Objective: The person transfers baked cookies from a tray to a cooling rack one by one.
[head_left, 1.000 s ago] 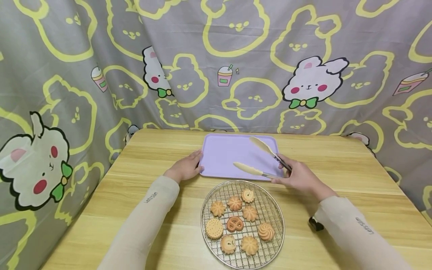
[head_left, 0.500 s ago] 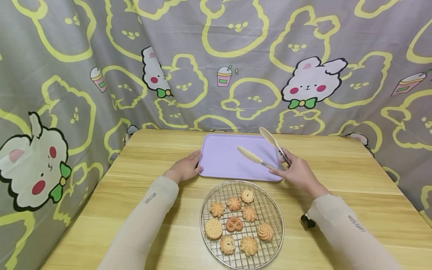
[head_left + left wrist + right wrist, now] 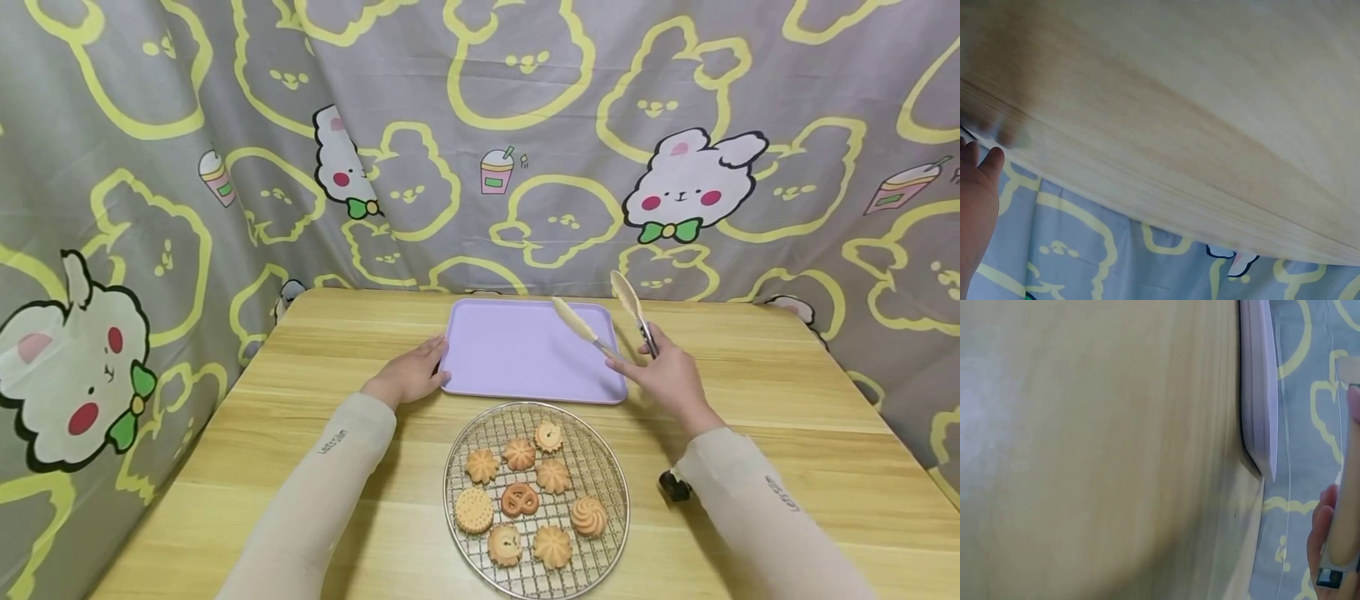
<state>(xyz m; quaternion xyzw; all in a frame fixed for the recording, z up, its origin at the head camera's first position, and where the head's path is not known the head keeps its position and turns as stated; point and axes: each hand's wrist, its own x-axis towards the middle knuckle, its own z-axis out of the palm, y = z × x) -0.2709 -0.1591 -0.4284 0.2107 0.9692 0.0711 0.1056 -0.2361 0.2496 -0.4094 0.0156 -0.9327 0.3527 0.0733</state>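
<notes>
My left hand (image 3: 411,372) lies at the left end of a lilac rectangular tray (image 3: 517,354), fingers extended and thumb spread, their tips touching the rim. In the left wrist view that hand (image 3: 979,187) shows only partly at the left edge. My right hand (image 3: 670,377) grips a pair of tongs (image 3: 577,321) with cream tips and metal arms. The tongs' arms stand spread with nothing between them, one over the tray's right part and the other beyond its right end. In the right wrist view, the tongs (image 3: 1346,487) and the tray's edge (image 3: 1259,381) appear.
A round wire rack (image 3: 592,458) stands on the wooden table (image 3: 315,358) in front of the tray. Several cookies lie on it, including a pretzel-shaped one (image 3: 520,500) and a swirled one (image 3: 588,517). A patterned curtain (image 3: 427,75) hangs behind and at the left.
My right hand has moved right and slightly away, carrying the tongs from over the tray toward its right end. The left hand, tray and cookies stay put.
</notes>
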